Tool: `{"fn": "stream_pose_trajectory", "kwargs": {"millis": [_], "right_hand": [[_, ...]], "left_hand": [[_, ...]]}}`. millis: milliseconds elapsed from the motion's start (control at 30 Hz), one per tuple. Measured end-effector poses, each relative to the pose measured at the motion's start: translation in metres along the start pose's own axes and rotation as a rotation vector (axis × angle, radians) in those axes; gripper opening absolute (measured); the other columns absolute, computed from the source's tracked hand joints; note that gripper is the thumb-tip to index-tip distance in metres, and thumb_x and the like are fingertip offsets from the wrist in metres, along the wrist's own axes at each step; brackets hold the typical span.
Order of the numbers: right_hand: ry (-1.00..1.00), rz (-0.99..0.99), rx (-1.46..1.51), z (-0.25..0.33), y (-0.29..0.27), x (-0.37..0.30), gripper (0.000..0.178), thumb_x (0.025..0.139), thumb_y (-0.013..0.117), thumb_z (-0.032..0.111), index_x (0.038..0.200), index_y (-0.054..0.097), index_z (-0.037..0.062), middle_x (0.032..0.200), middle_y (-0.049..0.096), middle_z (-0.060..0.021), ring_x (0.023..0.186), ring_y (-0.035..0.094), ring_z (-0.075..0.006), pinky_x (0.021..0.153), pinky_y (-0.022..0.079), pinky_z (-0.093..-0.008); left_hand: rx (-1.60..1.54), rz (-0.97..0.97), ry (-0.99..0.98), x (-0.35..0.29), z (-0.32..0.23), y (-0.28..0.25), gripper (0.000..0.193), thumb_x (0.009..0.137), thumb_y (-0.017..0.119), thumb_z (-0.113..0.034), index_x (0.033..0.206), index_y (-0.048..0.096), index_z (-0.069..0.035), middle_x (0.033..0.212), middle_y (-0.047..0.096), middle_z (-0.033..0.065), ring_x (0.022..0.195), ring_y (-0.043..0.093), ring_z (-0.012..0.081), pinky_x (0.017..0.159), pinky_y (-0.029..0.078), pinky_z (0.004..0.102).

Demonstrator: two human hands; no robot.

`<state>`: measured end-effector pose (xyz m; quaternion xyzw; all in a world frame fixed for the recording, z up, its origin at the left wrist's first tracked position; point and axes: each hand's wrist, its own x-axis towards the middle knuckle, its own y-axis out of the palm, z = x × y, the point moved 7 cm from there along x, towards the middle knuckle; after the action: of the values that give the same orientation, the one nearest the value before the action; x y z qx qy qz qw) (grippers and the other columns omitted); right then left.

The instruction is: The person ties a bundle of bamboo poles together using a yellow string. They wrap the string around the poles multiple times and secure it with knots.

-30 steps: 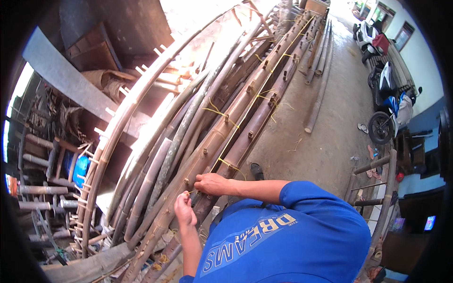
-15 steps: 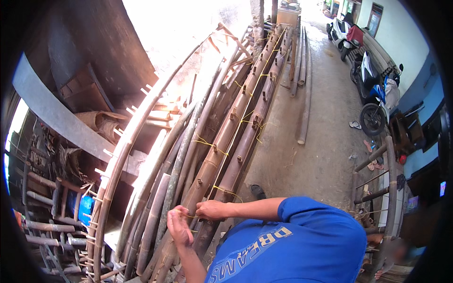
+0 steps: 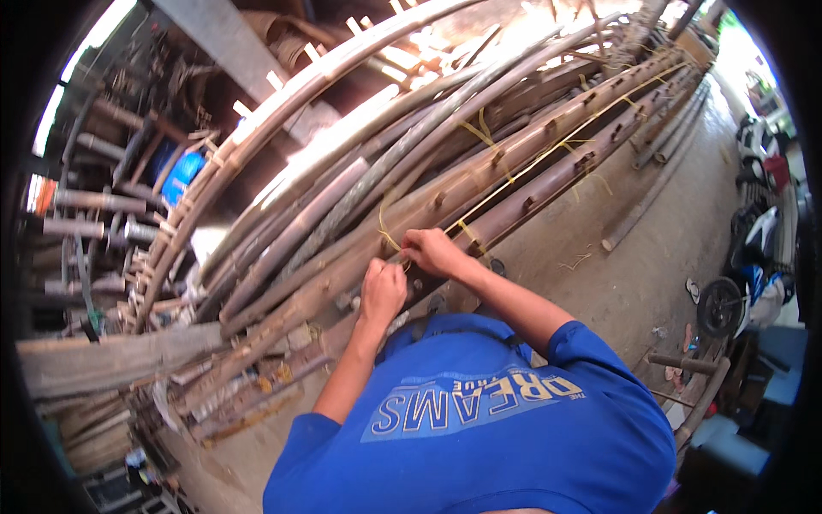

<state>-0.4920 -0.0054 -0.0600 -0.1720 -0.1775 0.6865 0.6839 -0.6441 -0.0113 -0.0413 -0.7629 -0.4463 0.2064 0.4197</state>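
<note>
The left hand (image 3: 383,289) and right hand (image 3: 432,250) are pinching yellow twine (image 3: 390,240) near the right edge of a long bamboo pole (image 3: 469,183); a second bamboo pole (image 3: 501,220) is lying alongside.

Floor (image 3: 659,231) to the right of the right hand (image 3: 432,251) is just plain grey-brown concrete. There's a motorbike (image 3: 755,278) parked farther right, with a sandal (image 3: 692,289) on the ground near its wheel (image 3: 721,307). Crazy bright light (image 3: 745,51) way out ahead and right of that hand. Left of the left hand (image 3: 383,291) it's pretty dim, with blue plastic (image 3: 181,178) in the clutter and a pale slab (image 3: 210,43) slanting up front.
</note>
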Motion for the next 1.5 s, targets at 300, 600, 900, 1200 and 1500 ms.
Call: {"fn": "stream_pose_trajectory", "kwargs": {"millis": [300, 600, 900, 1200, 1500], "right_hand": [[-0.119, 0.118, -0.259, -0.002, 0.024, 0.000, 0.015, 0.085, 0.069, 0.016, 0.092, 0.074, 0.0039, 0.087, 0.072, -0.0212, 0.086, 0.070, -0.0410, 0.079, 0.056, -0.0499], [-0.126, -0.025, -0.119, 0.005, 0.008, -0.013, 0.011, 0.088, 0.068, 0.016, 0.093, 0.073, 0.0082, 0.092, 0.068, -0.0149, 0.088, 0.068, -0.0392, 0.078, 0.055, -0.0488], [-0.256, -0.030, -0.189, 0.008, 0.011, -0.018, 0.010, 0.088, 0.069, 0.015, 0.096, 0.071, 0.0098, 0.092, 0.066, -0.0127, 0.085, 0.068, -0.0371, 0.074, 0.056, -0.0461], [-0.222, -0.004, -0.217, 0.007, 0.012, -0.015, 0.010, 0.088, 0.069, 0.018, 0.093, 0.069, 0.0096, 0.093, 0.064, -0.0139, 0.086, 0.068, -0.0381, 0.074, 0.056, -0.0479], [-0.254, 0.031, -0.287, 0.005, 0.017, -0.014, 0.008, 0.086, 0.067, 0.015, 0.090, 0.065, 0.0092, 0.088, 0.062, -0.0175, 0.078, 0.068, -0.0417, 0.068, 0.056, -0.0520]], "left_hand": [[-0.234, -0.117, -0.028, -0.008, 0.020, 0.018, 0.024, 0.098, 0.060, -0.011, 0.116, 0.069, 0.003, 0.109, 0.063, 0.0217, 0.100, 0.063, 0.0394, 0.088, 0.052, 0.0454], [-0.481, -0.096, -0.323, 0.002, 0.036, 0.024, 0.021, 0.096, 0.068, -0.017, 0.103, 0.075, 0.001, 0.087, 0.074, 0.0144, 0.081, 0.070, 0.0228, 0.075, 0.054, 0.0360], [-1.041, 0.023, -0.710, -0.002, 0.077, 0.066, 0.018, 0.092, 0.066, -0.017, 0.096, 0.075, -0.001, 0.091, 0.071, 0.0057, 0.083, 0.064, 0.0155, 0.077, 0.050, 0.0310], [-1.288, 0.148, -0.912, 0.009, 0.089, 0.076, 0.013, 0.088, 0.067, -0.019, 0.087, 0.069, -0.006, 0.086, 0.067, 0.0040, 0.086, 0.061, 0.0186, 0.086, 0.046, 0.0349], [-1.321, 0.079, -0.678, 0.005, 0.055, 0.008, 0.018, 0.098, 0.059, -0.018, 0.098, 0.070, -0.004, 0.094, 0.071, 0.0040, 0.084, 0.065, 0.0145, 0.078, 0.051, 0.0302]]}}
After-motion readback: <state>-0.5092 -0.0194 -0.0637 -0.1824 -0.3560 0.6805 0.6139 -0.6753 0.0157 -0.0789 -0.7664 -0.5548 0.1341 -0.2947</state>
